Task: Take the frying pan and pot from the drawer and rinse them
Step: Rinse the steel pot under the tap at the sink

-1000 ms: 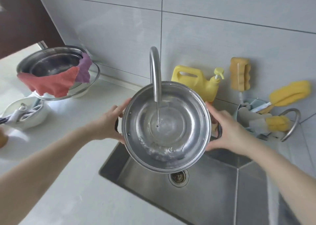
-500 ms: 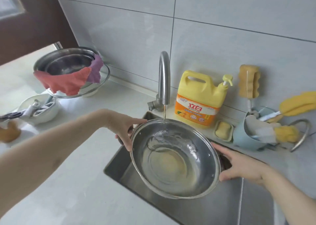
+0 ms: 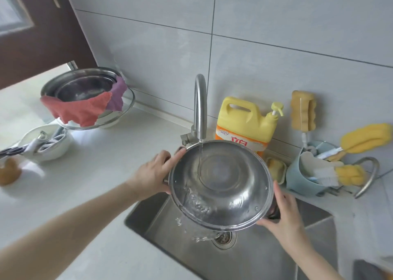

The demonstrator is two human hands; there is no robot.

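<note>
Head camera, looking down at a kitchen counter: a person tips a round stainless-steel pot (image 3: 221, 184) toward themselves over the stainless-steel sink (image 3: 255, 256), so that rinse water spills over the near rim and falls by the round drain (image 3: 225, 237). A thin stream from the curved steel tap (image 3: 200, 107) lands inside the pot near its far wall, which is likely why the pot is held directly under the spout.

The left hand (image 3: 153, 173) is closed around the pot's left side handle, its forefinger stretched along the rim. The right hand (image 3: 282, 213) is wrapped around the dark handle at the lower right, fingers curled beneath it. The two opposite grips appear to let the person control the tilt and pour without slopping onto the white countertop (image 3: 102, 173).

Behind the pot stands a yellow detergent jug with a pump (image 3: 244, 120), with a pale blue caddy of yellow sponges and brushes (image 3: 302, 177) to its right. At left, a steel basin draped with a red and purple cloth (image 3: 85, 96) rests on the counter. No frying pan can be identified, so that half of the job seems still to come.
</note>
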